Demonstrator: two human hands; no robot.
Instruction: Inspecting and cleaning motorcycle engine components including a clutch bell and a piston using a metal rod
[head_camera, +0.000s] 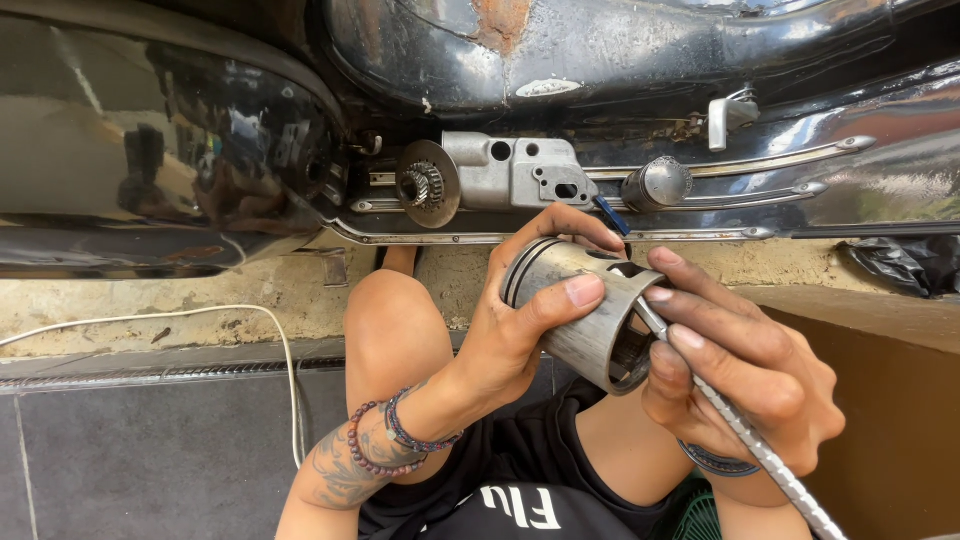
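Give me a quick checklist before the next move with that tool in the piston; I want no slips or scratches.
1. Left hand wraps the piston firmly: ok.
2. Right hand grips the knurled tool near its tip: ok.
3. Tool tip inside the piston's open skirt: ok.
4. What the tip touches inside: cannot tell.
5. Piston held free of the metal housing behind: ok.
6. White cable away from both hands: ok.

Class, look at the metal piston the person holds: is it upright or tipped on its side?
Tipped. The piston lies slantwise in the left hand, open end facing the right hand, whose tool pokes inside.
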